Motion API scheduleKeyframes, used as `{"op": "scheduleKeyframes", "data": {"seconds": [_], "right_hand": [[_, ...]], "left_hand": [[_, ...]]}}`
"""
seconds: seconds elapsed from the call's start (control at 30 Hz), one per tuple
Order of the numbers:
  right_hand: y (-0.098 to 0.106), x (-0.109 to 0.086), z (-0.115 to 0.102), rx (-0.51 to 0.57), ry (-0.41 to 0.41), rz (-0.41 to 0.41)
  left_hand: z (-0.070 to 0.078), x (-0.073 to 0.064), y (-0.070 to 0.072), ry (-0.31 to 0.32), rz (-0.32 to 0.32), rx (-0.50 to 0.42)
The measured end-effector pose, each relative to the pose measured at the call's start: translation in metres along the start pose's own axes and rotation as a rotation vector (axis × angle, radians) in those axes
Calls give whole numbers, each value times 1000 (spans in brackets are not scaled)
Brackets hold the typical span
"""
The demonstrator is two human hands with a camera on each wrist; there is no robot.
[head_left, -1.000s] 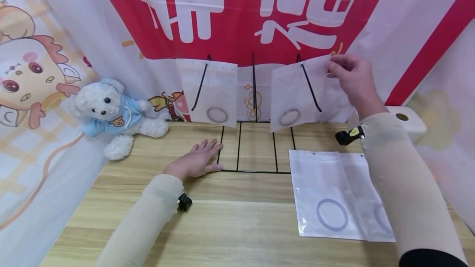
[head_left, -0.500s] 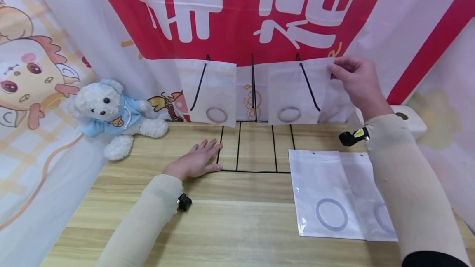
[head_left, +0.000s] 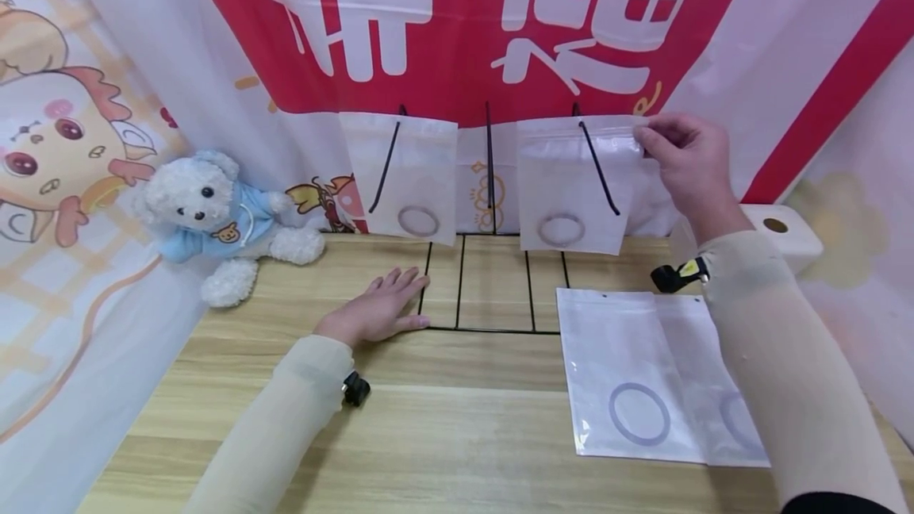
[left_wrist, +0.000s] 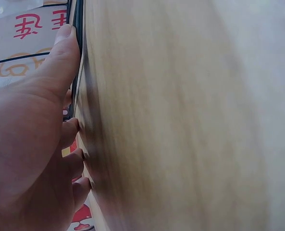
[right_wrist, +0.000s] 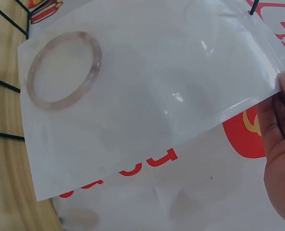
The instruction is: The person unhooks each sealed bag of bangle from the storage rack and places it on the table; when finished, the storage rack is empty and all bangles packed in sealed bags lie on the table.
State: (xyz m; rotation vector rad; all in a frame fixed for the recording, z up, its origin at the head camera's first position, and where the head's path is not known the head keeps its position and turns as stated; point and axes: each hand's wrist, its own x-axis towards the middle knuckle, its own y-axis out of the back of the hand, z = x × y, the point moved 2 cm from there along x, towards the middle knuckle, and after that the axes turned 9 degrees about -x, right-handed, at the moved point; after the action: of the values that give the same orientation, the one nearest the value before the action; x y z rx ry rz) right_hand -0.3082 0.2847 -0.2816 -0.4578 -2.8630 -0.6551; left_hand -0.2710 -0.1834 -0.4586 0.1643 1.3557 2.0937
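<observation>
My right hand (head_left: 687, 161) pinches the upper right corner of a white zip bag (head_left: 560, 173), which hangs by its top from the right hook (head_left: 598, 169) of a black wire rack. Through the plastic a ring (right_wrist: 65, 70) shows near the bag's bottom, seen large in the right wrist view. My left hand (head_left: 378, 308) lies with fingers spread on the table, fingertips and thumb at the left side of the rack's base (head_left: 493, 330). In the left wrist view its thumb (left_wrist: 63, 53) lies along the black wire. A second zip bag (head_left: 400, 173) with a ring hangs on the left hook.
Two more white zip bags (head_left: 607, 371) with rings lie overlapping on the table (head_left: 457, 435) at the right, partly under my right forearm. A middle hook (head_left: 489, 157) stands between the hanging bags. A teddy bear (head_left: 221, 224) sits back left; a white box (head_left: 793, 236) stands back right.
The right-hand bag has swung on its hook and now hangs straighter, its lower part turned slightly right. My right hand has shifted a little right and down. My left hand stays put.
</observation>
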Motion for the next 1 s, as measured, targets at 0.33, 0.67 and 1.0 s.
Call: {"op": "scheduleKeyframes", "data": {"seconds": [0.33, 0.67, 1.0], "right_hand": [[2, -14, 1, 0, 2, 36], [4, -28, 1, -23, 3, 62], [9, -47, 1, -20, 27, 64]], "left_hand": [[3, 0, 1, -6, 5, -1], [2, 0, 0, -10, 5, -7], [3, -1, 0, -6, 5, -10]]}}
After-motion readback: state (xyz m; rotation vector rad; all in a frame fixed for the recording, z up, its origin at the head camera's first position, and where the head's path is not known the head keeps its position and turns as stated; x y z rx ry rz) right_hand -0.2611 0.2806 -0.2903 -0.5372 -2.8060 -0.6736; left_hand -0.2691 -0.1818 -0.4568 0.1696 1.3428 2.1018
